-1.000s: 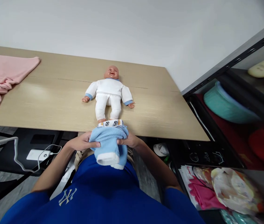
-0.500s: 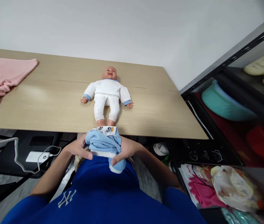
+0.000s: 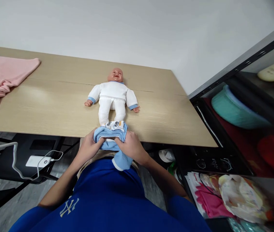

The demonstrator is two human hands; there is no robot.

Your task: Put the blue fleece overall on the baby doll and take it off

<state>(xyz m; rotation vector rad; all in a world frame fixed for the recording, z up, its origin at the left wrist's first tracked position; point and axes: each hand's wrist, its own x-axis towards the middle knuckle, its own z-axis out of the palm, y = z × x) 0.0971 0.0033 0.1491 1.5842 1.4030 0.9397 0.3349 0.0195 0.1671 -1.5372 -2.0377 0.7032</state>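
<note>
The left hand (image 3: 90,143) and right hand (image 3: 132,146) both grip a small blue garment (image 3: 111,130), fingers curled around its sides and thumbs tucked into its opening; it is bunched between them at the near edge of the worktop (image 3: 161,109), one white-trimmed end hanging below the right hand. Directly beyond both hands a doll (image 3: 112,91) in white clothes lies on its back, its feet hidden behind the garment; whether the cloth touches them cannot be told. From the right hand, a broad stretch of worktop runs to the right-hand edge. Far to the left of the left hand lies a rumpled pink cloth (image 3: 4,75). The pale wood-toned surface shows a seam and glossy reflections, ending at a plain wall (image 3: 103,29) beyond the hands. Well right of the right hand, a shelf holds a teal basin (image 3: 236,108).
</note>
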